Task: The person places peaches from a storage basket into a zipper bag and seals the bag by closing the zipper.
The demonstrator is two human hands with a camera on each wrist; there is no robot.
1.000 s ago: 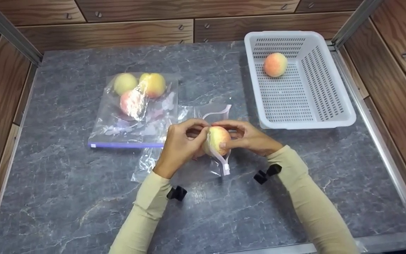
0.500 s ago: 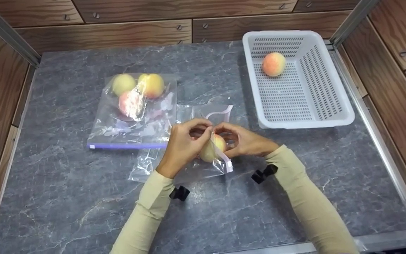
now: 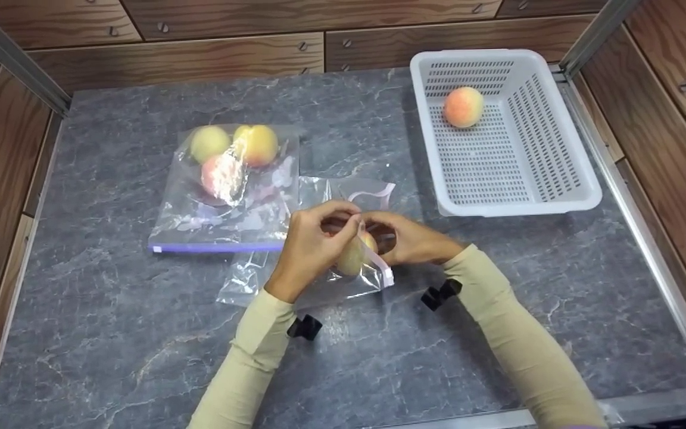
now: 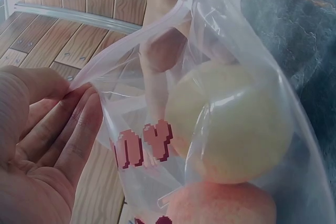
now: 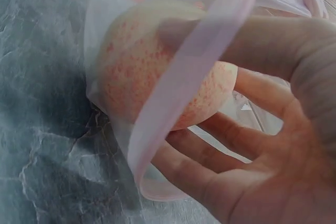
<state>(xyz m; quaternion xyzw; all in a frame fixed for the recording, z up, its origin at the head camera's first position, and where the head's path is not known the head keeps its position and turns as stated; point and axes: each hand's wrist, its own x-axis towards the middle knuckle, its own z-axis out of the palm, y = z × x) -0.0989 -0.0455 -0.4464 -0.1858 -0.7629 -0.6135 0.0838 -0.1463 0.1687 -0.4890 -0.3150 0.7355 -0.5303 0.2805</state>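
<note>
At the table's middle, a clear zip bag [image 3: 242, 280] lies with its pink-edged mouth toward the right. My left hand [image 3: 314, 244] pinches the mouth's upper edge between thumb and fingertips. My right hand [image 3: 423, 238] reaches into that mouth and holds a yellow-red peach [image 3: 350, 261]. The right wrist view has the thumb on top of this peach [image 5: 136, 72] and the fingers beneath it, with the pink zip strip [image 5: 178, 87] crossing in front. Through the plastic in the left wrist view, a pale peach [image 4: 231, 124] rests against a pinker peach [image 4: 226, 205].
A larger zip bag [image 3: 170, 220] with a purple slider strip lies at the left, holding several peaches [image 3: 210, 145]. At the back right stands a white perforated basket [image 3: 515, 208] with one peach [image 3: 463, 107] inside. Wood-patterned panels [image 3: 230, 56] border the table.
The peach in my right hand has gone deeper into the bag, moving left and slightly down. My right hand has followed it left; the left hand keeps its pinch on the bag's edge.
</note>
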